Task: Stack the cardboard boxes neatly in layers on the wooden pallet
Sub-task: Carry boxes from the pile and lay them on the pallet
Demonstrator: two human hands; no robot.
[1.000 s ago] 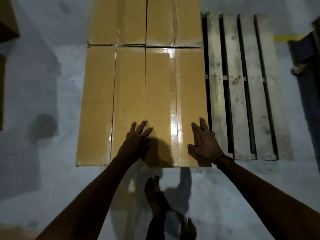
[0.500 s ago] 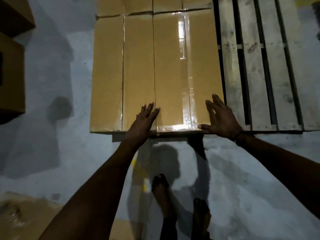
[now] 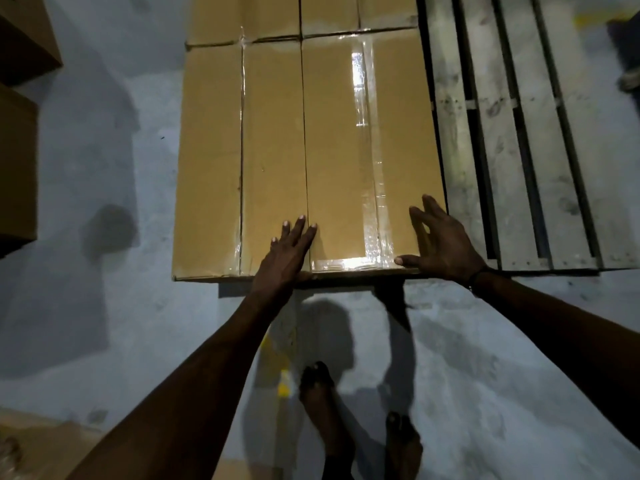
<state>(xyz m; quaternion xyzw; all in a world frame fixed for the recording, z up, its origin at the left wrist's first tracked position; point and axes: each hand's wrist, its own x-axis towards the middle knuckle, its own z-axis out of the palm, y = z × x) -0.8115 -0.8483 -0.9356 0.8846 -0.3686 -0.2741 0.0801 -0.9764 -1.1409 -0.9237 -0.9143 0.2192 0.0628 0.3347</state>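
Note:
Two long taped cardboard boxes lie side by side on the wooden pallet (image 3: 512,140), with more boxes behind them. The right-hand near box (image 3: 367,150) carries a shiny strip of clear tape; the left-hand near box (image 3: 239,161) touches it. My left hand (image 3: 289,252) lies flat with straight fingers on the near end, across the seam between the two boxes. My right hand (image 3: 440,242) rests spread on the near right corner of the taped box, thumb along its front edge.
Bare pallet slats lie to the right of the boxes. Further brown boxes (image 3: 17,161) stand at the left edge, and cardboard (image 3: 41,445) lies at the bottom left. My bare feet (image 3: 346,420) stand on the grey concrete floor in front of the pallet.
The boxes' near edge now sits higher in view, so I have stepped back or looked down. Both hands slid toward the near end of the taped box and stay flat on it.

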